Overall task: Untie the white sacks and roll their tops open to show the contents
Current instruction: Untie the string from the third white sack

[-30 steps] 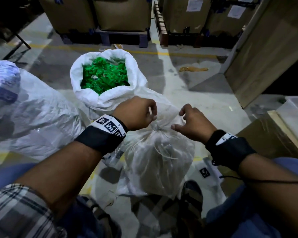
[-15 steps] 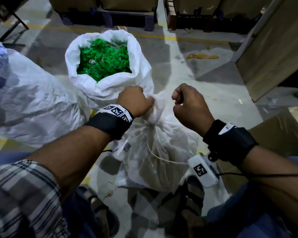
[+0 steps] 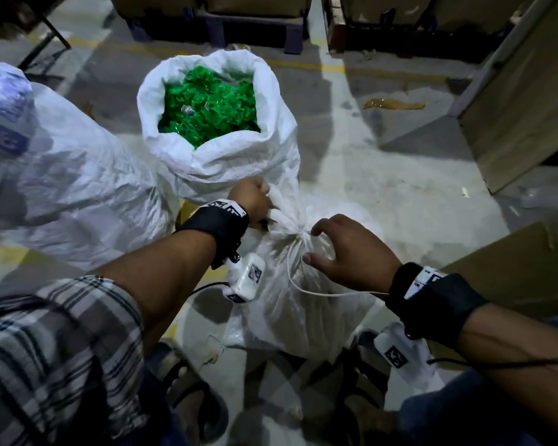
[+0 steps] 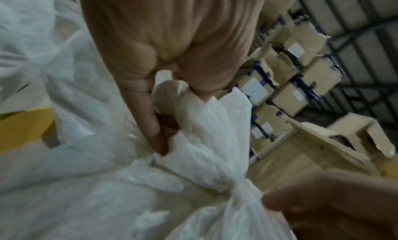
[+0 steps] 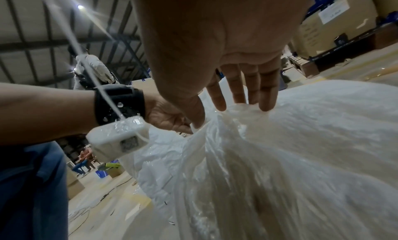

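A tied white sack (image 3: pixel 303 304) stands on the floor between my feet. My left hand (image 3: pixel 264 204) grips its bunched top (image 4: pixel 204 133) just above the tie (image 3: pixel 298 234). My right hand (image 3: pixel 311 244) is spread beside the neck, thumb and forefinger apart, its straight fingers (image 5: pixel 247 94) touching the plastic. A loose white string (image 3: pixel 303 289) loops from the tie down toward my right wrist. Behind stands an open sack (image 3: pixel 219 169) with a rolled top that shows green pieces (image 3: pixel 207 107). A third white sack (image 3: pixel 71 188) lies at the left.
A cardboard box (image 3: pixel 512 268) sits close on the right and a wooden panel (image 3: pixel 529 101) stands behind it. Pallets with cartons (image 3: pixel 245 24) line the back. A brown scrap (image 3: pixel 393 104) lies on the concrete floor. My sandalled feet (image 3: pixel 190 400) flank the sack.
My right hand was a raised fist half a second ago; it has opened and dropped to the sack's neck. The left hand keeps hold of the bunched top.
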